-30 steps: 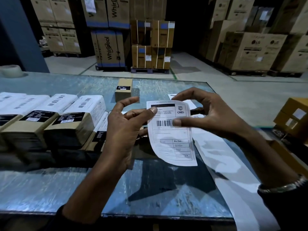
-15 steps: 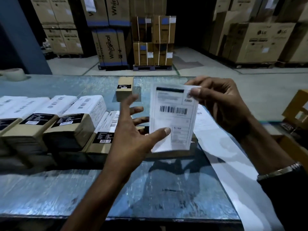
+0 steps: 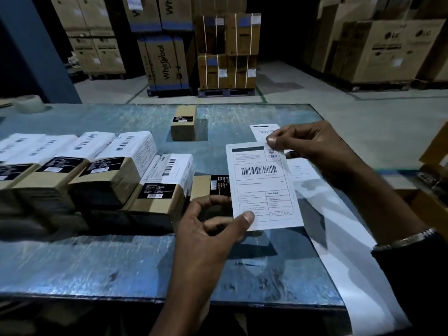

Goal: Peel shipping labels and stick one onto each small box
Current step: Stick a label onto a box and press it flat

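I hold a white shipping label [image 3: 263, 187] with a barcode flat above a small brown box [image 3: 202, 186], which it partly hides. My left hand [image 3: 213, 224] pinches the label's lower left corner between thumb and fingers. My right hand [image 3: 312, 147] pinches its upper right corner. A row of small boxes [image 3: 109, 175] with white labels on top lies to the left. One unlabelled small box [image 3: 183, 126] stands alone further back on the table.
A long strip of white label backing [image 3: 339, 229] runs down the table's right side and over the front edge. The blue-grey table [image 3: 109, 263] has a tape roll [image 3: 30, 104] at its far left. Large cartons [image 3: 167, 61] stand on the floor beyond.
The label has come down from an upright hold in front of me to lie over the small box. My left hand slid to its lower corner; my right hand keeps the top corner.
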`<action>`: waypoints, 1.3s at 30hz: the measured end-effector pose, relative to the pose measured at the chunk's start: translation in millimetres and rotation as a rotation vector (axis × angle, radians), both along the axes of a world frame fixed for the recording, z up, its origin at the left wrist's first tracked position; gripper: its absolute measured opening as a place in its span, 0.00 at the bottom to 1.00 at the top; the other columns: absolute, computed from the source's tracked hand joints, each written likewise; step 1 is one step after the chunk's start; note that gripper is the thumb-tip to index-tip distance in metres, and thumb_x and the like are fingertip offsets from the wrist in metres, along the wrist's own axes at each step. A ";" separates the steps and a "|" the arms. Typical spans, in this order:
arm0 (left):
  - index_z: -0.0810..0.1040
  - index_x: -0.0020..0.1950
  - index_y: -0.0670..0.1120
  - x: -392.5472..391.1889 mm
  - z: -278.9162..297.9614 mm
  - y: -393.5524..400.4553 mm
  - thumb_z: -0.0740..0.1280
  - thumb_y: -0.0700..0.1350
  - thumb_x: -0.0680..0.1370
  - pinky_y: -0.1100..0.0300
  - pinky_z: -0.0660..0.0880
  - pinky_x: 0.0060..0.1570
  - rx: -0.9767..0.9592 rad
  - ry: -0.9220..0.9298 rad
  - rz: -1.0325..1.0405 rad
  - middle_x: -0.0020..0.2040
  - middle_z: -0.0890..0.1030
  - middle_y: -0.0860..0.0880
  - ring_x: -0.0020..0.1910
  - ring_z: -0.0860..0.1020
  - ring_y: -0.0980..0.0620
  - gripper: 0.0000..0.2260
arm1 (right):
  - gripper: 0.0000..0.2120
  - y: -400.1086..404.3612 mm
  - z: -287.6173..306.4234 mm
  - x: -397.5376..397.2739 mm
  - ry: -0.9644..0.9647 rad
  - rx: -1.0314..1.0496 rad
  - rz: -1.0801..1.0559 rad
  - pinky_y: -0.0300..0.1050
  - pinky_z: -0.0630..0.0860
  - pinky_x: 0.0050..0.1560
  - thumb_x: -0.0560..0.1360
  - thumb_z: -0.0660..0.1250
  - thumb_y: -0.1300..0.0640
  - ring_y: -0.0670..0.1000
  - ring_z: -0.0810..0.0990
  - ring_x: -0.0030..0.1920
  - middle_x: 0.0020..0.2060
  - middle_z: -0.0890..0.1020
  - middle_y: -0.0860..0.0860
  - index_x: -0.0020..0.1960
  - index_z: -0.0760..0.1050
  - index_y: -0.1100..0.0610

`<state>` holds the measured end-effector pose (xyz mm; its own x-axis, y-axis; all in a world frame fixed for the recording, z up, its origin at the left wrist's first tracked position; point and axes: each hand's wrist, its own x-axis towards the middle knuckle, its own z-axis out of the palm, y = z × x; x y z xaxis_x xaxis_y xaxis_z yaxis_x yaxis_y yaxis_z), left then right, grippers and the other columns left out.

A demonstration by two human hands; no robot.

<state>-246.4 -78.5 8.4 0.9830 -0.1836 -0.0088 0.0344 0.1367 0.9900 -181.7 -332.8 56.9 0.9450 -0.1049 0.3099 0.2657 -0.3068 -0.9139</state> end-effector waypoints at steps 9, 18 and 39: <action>0.76 0.57 0.42 5.3 -8.4 -2.0 0.79 0.42 0.72 0.55 0.85 0.45 -0.035 0.016 0.041 0.45 0.89 0.46 0.46 0.88 0.45 0.18 | 0.14 -19.4 -13.8 7.1 0.286 0.083 0.011 0.56 0.78 0.61 0.68 0.80 0.54 0.51 0.87 0.55 0.53 0.90 0.55 0.51 0.89 0.60; 0.75 0.51 0.41 4.9 -9.5 -3.2 0.77 0.38 0.74 0.61 0.81 0.33 -0.039 0.023 0.082 0.40 0.88 0.44 0.39 0.88 0.46 0.12 | 0.20 -12.2 -26.9 14.5 0.410 0.144 0.028 0.45 0.79 0.52 0.69 0.80 0.53 0.50 0.86 0.52 0.53 0.89 0.58 0.55 0.87 0.65; 0.73 0.45 0.41 7.3 -13.3 -2.1 0.78 0.35 0.73 0.57 0.79 0.26 -0.028 0.066 0.080 0.35 0.85 0.38 0.40 0.86 0.34 0.13 | 0.22 -19.3 -36.4 17.5 0.502 0.113 0.061 0.41 0.77 0.49 0.69 0.82 0.53 0.56 0.80 0.52 0.57 0.85 0.67 0.55 0.85 0.69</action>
<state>-239.1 -80.5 -5.0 0.9919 -0.1058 -0.0704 0.0877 0.1690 0.9817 -164.3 -352.1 20.6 0.9798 -0.0511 -0.1931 -0.1995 -0.1961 -0.9601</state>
